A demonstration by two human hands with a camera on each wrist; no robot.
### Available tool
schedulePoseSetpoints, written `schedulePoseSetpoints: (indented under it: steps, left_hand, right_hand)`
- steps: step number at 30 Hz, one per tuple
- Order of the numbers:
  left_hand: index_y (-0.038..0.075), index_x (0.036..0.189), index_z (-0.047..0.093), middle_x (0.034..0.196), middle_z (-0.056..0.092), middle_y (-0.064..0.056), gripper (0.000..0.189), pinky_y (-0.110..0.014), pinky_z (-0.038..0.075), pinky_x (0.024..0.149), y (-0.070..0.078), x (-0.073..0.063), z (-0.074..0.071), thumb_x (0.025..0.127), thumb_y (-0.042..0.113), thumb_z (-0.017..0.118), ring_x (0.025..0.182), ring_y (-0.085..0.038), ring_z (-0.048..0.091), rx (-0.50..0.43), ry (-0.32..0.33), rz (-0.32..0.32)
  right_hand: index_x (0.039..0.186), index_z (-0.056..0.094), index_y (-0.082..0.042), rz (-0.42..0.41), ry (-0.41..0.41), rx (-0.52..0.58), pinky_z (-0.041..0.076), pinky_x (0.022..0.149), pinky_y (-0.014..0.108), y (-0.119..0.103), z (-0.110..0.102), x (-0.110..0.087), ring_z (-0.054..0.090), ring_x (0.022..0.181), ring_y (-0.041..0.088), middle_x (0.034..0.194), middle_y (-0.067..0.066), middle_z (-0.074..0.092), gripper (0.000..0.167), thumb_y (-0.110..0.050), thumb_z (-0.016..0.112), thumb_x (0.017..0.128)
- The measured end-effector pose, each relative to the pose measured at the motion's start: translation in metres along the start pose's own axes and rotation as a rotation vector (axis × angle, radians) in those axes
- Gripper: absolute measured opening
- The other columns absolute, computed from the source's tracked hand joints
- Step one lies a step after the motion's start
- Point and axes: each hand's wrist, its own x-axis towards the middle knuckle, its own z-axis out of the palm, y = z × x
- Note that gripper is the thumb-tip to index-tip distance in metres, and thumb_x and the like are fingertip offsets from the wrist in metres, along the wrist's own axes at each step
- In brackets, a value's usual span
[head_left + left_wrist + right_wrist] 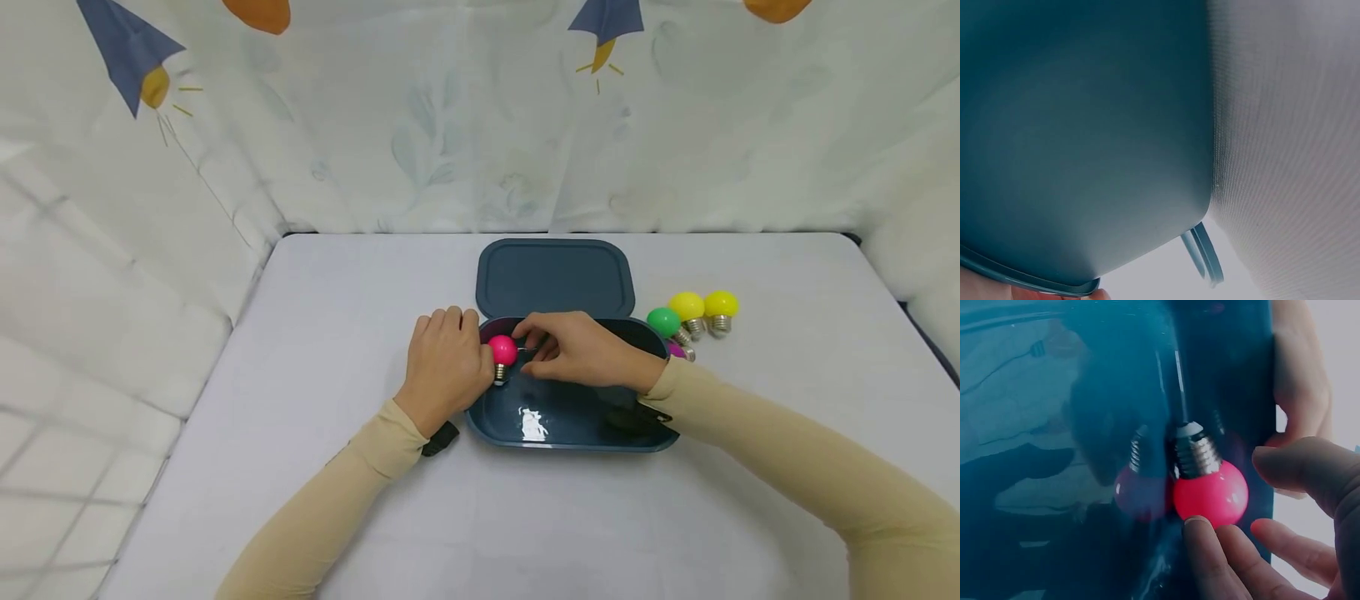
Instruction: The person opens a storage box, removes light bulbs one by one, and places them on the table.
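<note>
A pink light bulb (503, 350) with a metal screw base lies in the left end of a dark blue rectangular container (570, 412). My left hand (450, 360) holds the container's left rim; in the left wrist view only its fingertips (985, 286) show along the rim, below the outer wall. Over the container, my right hand (585, 350) is just right of the pink bulb. The right wrist view has its fingers spread beside the bulb's round part, with the thumb (1297, 464) apart from it. Whether a fingertip touches the bulb I cannot tell.
Behind the container lies a matching flat lid (555, 279). Right of it are a green bulb (663, 322), two yellow bulbs (686, 306) and a partly hidden purple bulb (677, 350). White cloth covers the table (360, 283), and printed curtains hang around it.
</note>
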Motion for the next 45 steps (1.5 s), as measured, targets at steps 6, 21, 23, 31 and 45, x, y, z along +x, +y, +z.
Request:
schedulePoseSetpoints:
  steps: [6, 21, 23, 31, 45]
  left_hand:
    - [0.006, 0.078, 0.055, 0.071, 0.056, -0.010, 0.016, -0.037, 0.035, 0.061, 0.000, 0.000, 0.000, 0.089, 0.018, 0.055, 0.064, -0.026, 0.050, -0.001, 0.010, 0.001]
    - [0.006, 0.080, 0.057, 0.072, 0.056, -0.011, 0.017, -0.037, 0.035, 0.061, 0.001, 0.002, -0.001, 0.090, 0.019, 0.055, 0.065, -0.026, 0.050, -0.012, -0.024, -0.010]
    - [0.006, 0.080, 0.056, 0.072, 0.056, -0.011, 0.017, -0.037, 0.035, 0.061, 0.001, 0.002, -0.001, 0.090, 0.019, 0.055, 0.064, -0.026, 0.050, -0.015, -0.024, -0.010]
    - [0.006, 0.078, 0.056, 0.070, 0.055, -0.010, 0.018, -0.036, 0.033, 0.059, 0.000, 0.001, 0.000, 0.091, 0.018, 0.055, 0.062, -0.026, 0.049, -0.014, 0.001, -0.004]
    - [0.006, 0.076, 0.055, 0.070, 0.054, -0.010, 0.018, -0.036, 0.033, 0.059, 0.001, 0.001, 0.001, 0.090, 0.018, 0.055, 0.062, -0.026, 0.048, -0.011, 0.018, 0.006]
  right_hand:
    - [0.132, 0.062, -0.006, 0.038, -0.029, 0.002, 0.063, 0.080, 0.027, -0.001, 0.007, 0.005, 0.076, 0.086, 0.011, 0.108, 0.008, 0.074, 0.049, -0.020, 0.079, 0.088]
    - [0.135, 0.059, -0.009, -0.004, -0.045, 0.009, 0.062, 0.082, 0.026, -0.001, 0.018, 0.011, 0.075, 0.089, 0.012, 0.117, 0.011, 0.072, 0.053, -0.016, 0.079, 0.087]
    - [0.134, 0.059, -0.009, -0.019, -0.042, 0.002, 0.062, 0.082, 0.025, -0.002, 0.020, 0.012, 0.075, 0.090, 0.013, 0.118, 0.010, 0.072, 0.053, -0.016, 0.080, 0.086]
    - [0.132, 0.061, -0.012, -0.041, -0.040, 0.002, 0.062, 0.083, 0.026, -0.001, 0.024, 0.015, 0.073, 0.093, 0.014, 0.118, 0.009, 0.070, 0.053, -0.016, 0.082, 0.083]
    - [0.132, 0.061, -0.012, -0.039, -0.074, 0.056, 0.061, 0.082, 0.023, 0.003, 0.028, 0.017, 0.071, 0.090, 0.010, 0.116, 0.008, 0.068, 0.055, -0.009, 0.080, 0.081]
